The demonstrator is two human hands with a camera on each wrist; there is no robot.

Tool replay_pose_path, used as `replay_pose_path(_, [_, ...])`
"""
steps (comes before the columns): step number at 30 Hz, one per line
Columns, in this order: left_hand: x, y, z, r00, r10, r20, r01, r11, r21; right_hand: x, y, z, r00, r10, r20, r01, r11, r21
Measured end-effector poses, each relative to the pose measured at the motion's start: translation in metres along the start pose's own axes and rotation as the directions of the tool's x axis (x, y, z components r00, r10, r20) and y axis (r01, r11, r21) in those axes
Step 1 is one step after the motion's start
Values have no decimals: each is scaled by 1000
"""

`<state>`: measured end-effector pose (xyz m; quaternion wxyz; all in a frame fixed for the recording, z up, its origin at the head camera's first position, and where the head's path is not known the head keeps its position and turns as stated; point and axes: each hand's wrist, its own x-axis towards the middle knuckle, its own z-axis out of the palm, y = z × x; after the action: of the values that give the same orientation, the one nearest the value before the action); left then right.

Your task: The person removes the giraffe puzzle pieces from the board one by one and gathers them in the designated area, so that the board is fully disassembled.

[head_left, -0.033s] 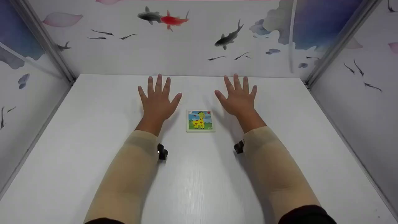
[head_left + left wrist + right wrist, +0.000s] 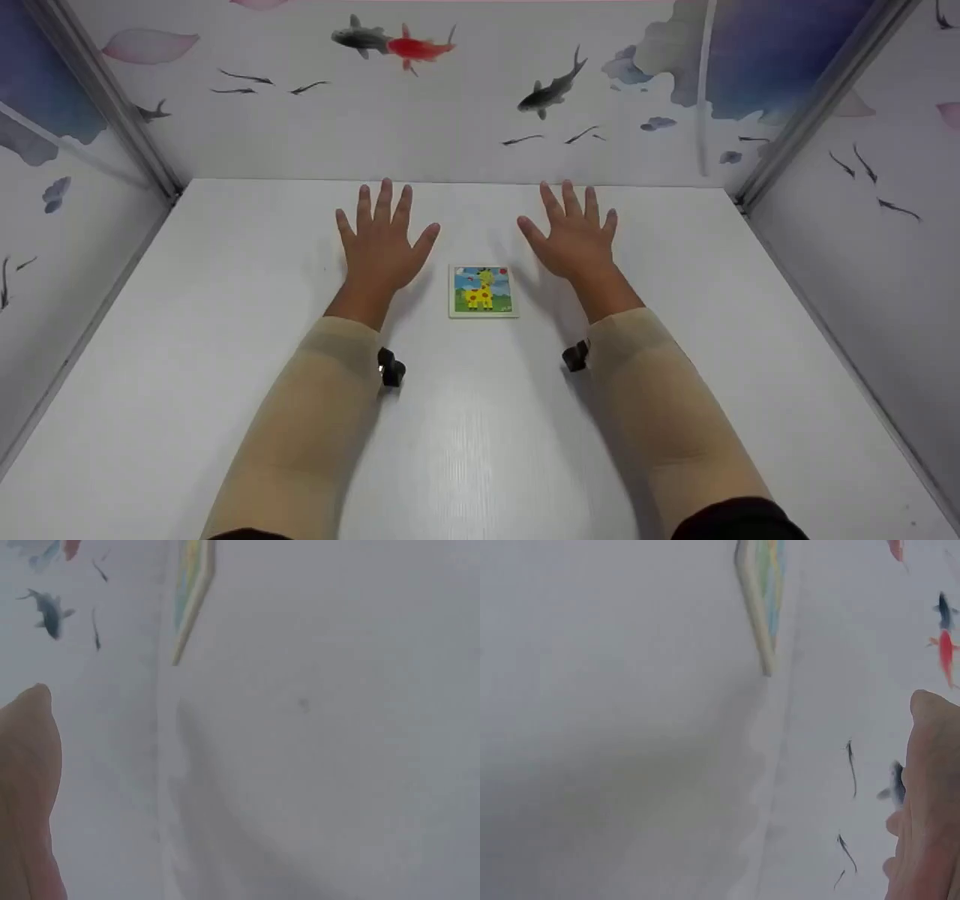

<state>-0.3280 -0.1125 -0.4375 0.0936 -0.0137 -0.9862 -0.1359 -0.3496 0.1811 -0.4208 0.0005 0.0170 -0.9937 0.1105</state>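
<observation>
A small square picture puzzle (image 2: 484, 292) with a yellow giraffe and a pale frame lies flat on the white table (image 2: 465, 420), between the two hands. To its left my left hand (image 2: 381, 251) is spread with straight fingers, holding nothing and apart from the puzzle. On the other side my right hand (image 2: 577, 244) is spread the same way, also with nothing in it. Each wrist view catches part of a hand and one corner of the puzzle, seen as a picture board (image 2: 193, 592) on the left and a framed edge (image 2: 757, 607) on the right.
A white back wall (image 2: 450, 142) painted with fish rises behind the table's far edge, just past the fingertips. Side walls with metal corner posts (image 2: 120, 105) stand left and right. Black wrist cameras (image 2: 391, 367) sit on the inner side of both sleeved forearms.
</observation>
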Motion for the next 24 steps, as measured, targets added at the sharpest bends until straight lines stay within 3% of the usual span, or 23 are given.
replay_pose_path(5, [-11, 6, -1, 1000, -5, 9, 5, 997, -73, -10, -6, -3, 1000, -2, 4, 2, 998, 56])
replay_pose_path(11, [-28, 15, -6, 1000, -3, 15, 6, 980, -199, -20, -14, -2, 999, -27, -44, 32, 994, 109])
replay_pose_path(15, [-36, 17, -5, 1000, 0, 12, 3, 972, -236, -22, -21, 2, 999, -42, -35, 47, 989, 140])
replay_pose_path(24, [-36, 26, -1, 1000, -2, 14, 7, 952, -307, -20, -52, 1, 992, -125, -11, 125, 971, 203])
